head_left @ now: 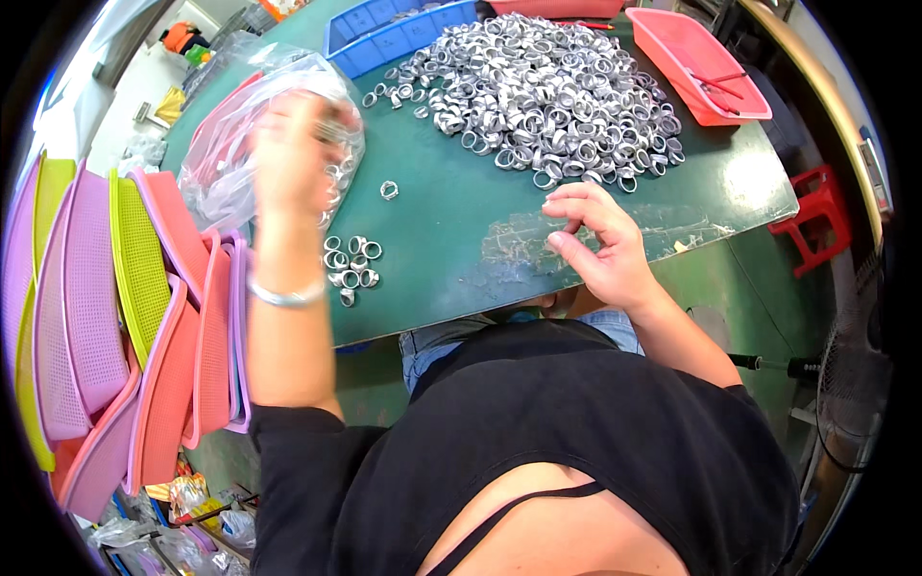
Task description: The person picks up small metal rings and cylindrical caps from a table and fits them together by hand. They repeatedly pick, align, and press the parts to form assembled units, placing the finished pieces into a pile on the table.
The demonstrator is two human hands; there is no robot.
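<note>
My left hand (296, 158), smeared by motion, is over a clear plastic bag (216, 182) on the left side of the green table (432, 245). Whether its fingers hold anything does not show. A bangle (288, 295) circles that wrist. My right hand (603, 240) hovers by the table's near edge, thumb and fingers apart, holding nothing. Just beyond it spreads a big heap of silvery metal rings (552, 101). A small cluster of rings (351, 259) lies below my left hand, and a single ring (389, 190) sits apart between that hand and the heap.
Behind the heap stands a blue plastic bin (384, 43). A pink tray (696, 72) with red-handled tools is at the far right. Stacked purple, green and pink baskets (139, 250) crowd the left. A red stool (816, 221) and a fan (850, 355) are to the right.
</note>
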